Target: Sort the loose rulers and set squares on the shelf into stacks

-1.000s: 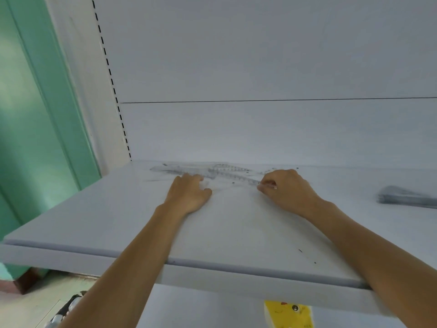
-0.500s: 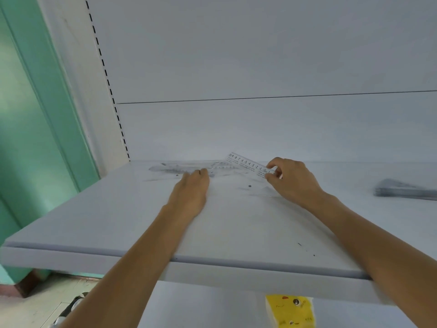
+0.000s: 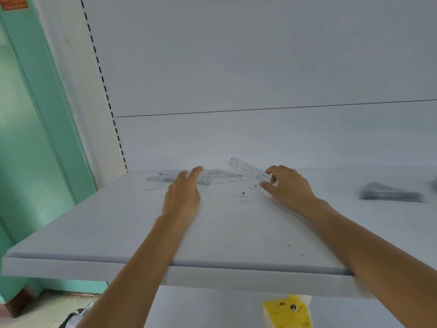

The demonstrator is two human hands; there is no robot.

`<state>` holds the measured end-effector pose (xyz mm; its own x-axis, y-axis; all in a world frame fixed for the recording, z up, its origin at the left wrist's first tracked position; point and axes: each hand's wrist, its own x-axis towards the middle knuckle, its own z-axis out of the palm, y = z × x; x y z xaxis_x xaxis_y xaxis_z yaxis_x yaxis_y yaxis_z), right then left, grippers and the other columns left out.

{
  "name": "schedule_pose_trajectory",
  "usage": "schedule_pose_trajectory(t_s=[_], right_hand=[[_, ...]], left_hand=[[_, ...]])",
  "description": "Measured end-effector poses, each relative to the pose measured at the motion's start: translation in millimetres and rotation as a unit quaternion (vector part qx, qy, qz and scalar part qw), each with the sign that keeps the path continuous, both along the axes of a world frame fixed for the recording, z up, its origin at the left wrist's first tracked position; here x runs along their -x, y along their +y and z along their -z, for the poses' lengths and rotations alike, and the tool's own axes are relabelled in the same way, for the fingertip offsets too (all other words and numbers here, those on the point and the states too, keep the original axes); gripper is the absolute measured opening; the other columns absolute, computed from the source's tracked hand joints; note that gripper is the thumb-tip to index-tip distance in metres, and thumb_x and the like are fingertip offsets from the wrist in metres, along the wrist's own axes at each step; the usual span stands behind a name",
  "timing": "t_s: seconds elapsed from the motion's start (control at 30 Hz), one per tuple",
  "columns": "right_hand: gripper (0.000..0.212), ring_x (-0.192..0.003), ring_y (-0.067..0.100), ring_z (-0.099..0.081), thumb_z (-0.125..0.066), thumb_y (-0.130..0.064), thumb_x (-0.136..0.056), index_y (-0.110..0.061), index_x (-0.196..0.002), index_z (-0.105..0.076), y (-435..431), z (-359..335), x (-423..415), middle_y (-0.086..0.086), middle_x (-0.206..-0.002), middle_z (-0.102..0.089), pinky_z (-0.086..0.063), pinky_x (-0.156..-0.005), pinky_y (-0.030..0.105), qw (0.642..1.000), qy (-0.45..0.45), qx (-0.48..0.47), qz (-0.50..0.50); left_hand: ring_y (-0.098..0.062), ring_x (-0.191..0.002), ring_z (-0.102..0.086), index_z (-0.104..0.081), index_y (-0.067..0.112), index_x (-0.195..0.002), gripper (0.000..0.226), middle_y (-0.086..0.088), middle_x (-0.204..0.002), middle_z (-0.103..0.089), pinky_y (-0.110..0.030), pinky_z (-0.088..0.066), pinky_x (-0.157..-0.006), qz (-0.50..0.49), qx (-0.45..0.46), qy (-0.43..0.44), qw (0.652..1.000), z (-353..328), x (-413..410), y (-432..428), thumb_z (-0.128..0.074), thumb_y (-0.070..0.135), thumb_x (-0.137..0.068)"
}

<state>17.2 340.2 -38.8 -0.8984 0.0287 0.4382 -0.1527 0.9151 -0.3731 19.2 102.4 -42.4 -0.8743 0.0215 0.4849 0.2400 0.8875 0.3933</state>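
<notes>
While right hand (image 3: pixel 290 185) pinches a clear flat plastic ruler (image 3: pixel 248 168) above the shelf (image 3: pixel 94 233), left hand (image 3: pixel 183 197) lies straight-fingered (blurred).

The head camera faced forward and down, close over the shelf (image 3: pixel 94 233). Its back panel (image 3: pixel 260 67) rose beyond the right grip (image 3: pixel 289 185).

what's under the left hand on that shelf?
Bare shelf shows around the wrist; fingertips of the left hand overlap the loose clear rulers. Whether any ruler extends beneath the palm is covered.
</notes>
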Motion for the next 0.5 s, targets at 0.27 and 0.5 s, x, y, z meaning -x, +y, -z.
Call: schedule_pose_trajectory(t_s=[0.27,0.5], right_hand=[[0.034,-0.108,0.026,-0.05,-0.043,-0.028,-0.095,-0.007,-0.121,-0.051,21.9,-13.1,-9.3,0.009,-0.119,-0.05,-0.041,-0.081,0.033,0.994,-0.002,-0.107,0.02],[0.03,-0.11,0.025,-0.045,-0.043,-0.025,-0.096,-0.006,-0.118,-0.052,84.4,-12.8,-24.7,0.009,-0.12,-0.047,-0.038,-0.088,0.034,0.987,0.045,-0.149,0.031]], left_hand=[[-0.015,-0.094,-0.052,-0.034,0.026,-0.141,0.064,-0.001,-0.12,-0.052,-0.024,-0.038,-0.086,0.16,-0.037,-0.099,0.981,-0.8,-3.4,6.8,-0.063,0.019,-0.084],[0.0,-0.08,-0.052,-0.048,0.015,-0.13,0.064,0.006,-0.108,-0.052,-0.01,-0.04,-0.068,0.211,-0.04,-0.051,0.975,-10.8,-2.9,60.3,-0.076,0.026,-0.074]])
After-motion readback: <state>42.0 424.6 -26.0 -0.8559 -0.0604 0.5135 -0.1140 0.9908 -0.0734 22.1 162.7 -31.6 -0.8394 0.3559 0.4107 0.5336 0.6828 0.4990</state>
